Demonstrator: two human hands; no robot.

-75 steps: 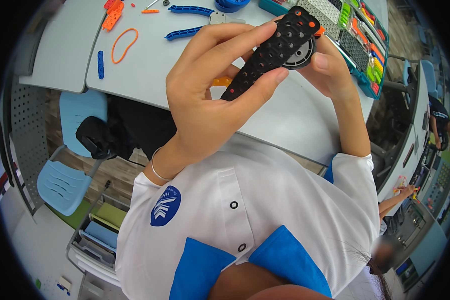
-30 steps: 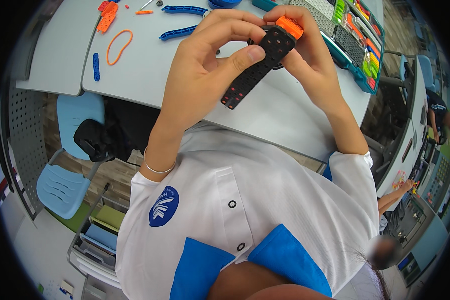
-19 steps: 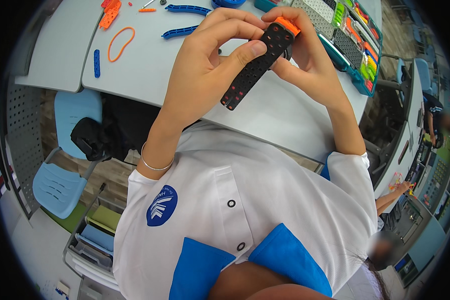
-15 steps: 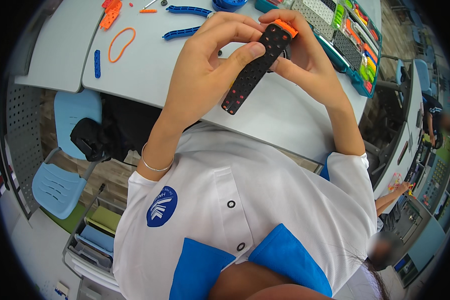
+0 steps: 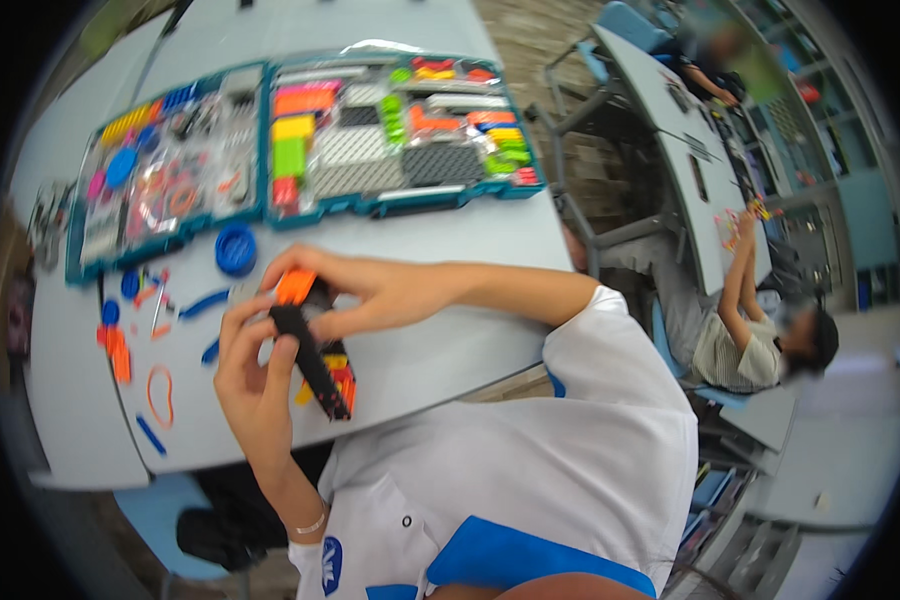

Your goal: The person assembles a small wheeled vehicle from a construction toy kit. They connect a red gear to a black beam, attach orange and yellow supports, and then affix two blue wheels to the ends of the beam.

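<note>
Cannot make out the holes of the black strip assembly (image 5: 315,367), blurred and partly covered by the left hand (image 5: 250,375), nor the dark part tucked behind the right hand (image 5: 370,295). Can see only bits of the blue-handled pliers (image 5: 205,304) past the fingers. Can count one orange band (image 5: 171,398), one blue strip (image 5: 151,434) and two halves to the open case (image 5: 320,213). Held above the surface (image 5: 425,360) near its front edge, with both hands clamped on. Slants lengthwise from upper left, with an orange block (image 5: 295,286) there, to lower right, toward the white shirt (image 5: 530,450).
</note>
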